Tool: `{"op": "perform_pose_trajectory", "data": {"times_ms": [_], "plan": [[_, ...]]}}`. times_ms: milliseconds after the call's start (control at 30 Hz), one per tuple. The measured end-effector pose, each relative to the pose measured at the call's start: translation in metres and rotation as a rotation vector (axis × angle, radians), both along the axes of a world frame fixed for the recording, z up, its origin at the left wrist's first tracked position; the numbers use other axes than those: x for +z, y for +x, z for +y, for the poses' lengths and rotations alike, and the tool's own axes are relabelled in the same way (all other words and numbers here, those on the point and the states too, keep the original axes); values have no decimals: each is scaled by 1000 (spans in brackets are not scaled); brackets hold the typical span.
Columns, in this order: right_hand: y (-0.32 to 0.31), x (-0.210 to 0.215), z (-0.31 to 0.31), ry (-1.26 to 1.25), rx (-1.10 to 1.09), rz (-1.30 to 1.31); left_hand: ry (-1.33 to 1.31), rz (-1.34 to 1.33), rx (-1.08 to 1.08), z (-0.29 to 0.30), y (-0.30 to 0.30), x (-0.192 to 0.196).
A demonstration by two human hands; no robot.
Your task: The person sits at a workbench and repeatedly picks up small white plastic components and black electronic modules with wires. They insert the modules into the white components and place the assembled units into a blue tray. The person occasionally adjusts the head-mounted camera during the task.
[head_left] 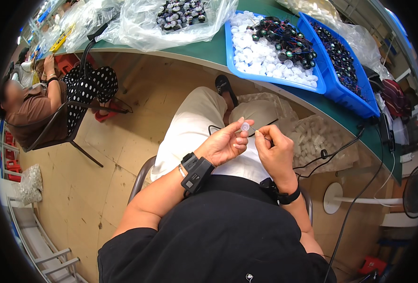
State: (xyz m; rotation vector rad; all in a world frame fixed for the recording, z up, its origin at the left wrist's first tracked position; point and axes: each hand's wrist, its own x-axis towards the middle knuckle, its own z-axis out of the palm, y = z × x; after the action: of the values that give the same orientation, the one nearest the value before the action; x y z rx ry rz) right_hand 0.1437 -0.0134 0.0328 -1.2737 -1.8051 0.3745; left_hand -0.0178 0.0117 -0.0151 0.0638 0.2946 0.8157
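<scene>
Over my lap, my left hand (225, 145) pinches a small round white plastic cap (245, 126) between thumb and fingertips. Close on its right, my right hand (276, 150) has thumb and forefinger pressed together beside the cap. A thin dark strand, like a wire, runs from the cap to those fingertips; its far end is hidden in the grip. On the green table ahead, a blue tray (276, 83) contains many similar white caps and a heap of small dark round parts with wires.
A second blue bin (367, 106) of wired dark parts stands right of the tray. Clear plastic bags (143, 28) lie on the table's left. Under it sits a bag of pale parts (317, 141). Black cables (360, 193) hang at right. Another person (39, 106) sits at left.
</scene>
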Motion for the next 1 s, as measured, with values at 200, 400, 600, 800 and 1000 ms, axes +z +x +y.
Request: {"op": "perform_pose_trajectory", "data": {"times_ms": [200, 400, 600, 800, 1000], "plan": [[1, -2, 0, -24, 7, -35, -50, -12, -13, 0, 2, -8], [2, -7, 1, -59, -12, -55, -41, 16, -12, -1, 4, -6], [2, -9, 1, -78, -30, -39, -19, 72, -10, -2, 3, -4], [2, -7, 1, -81, -30, -45, -16, 94, -5, -2, 3, -4], [1, -7, 1, -83, -35, -61, -12, 96, -13, -2, 3, -7]]}}
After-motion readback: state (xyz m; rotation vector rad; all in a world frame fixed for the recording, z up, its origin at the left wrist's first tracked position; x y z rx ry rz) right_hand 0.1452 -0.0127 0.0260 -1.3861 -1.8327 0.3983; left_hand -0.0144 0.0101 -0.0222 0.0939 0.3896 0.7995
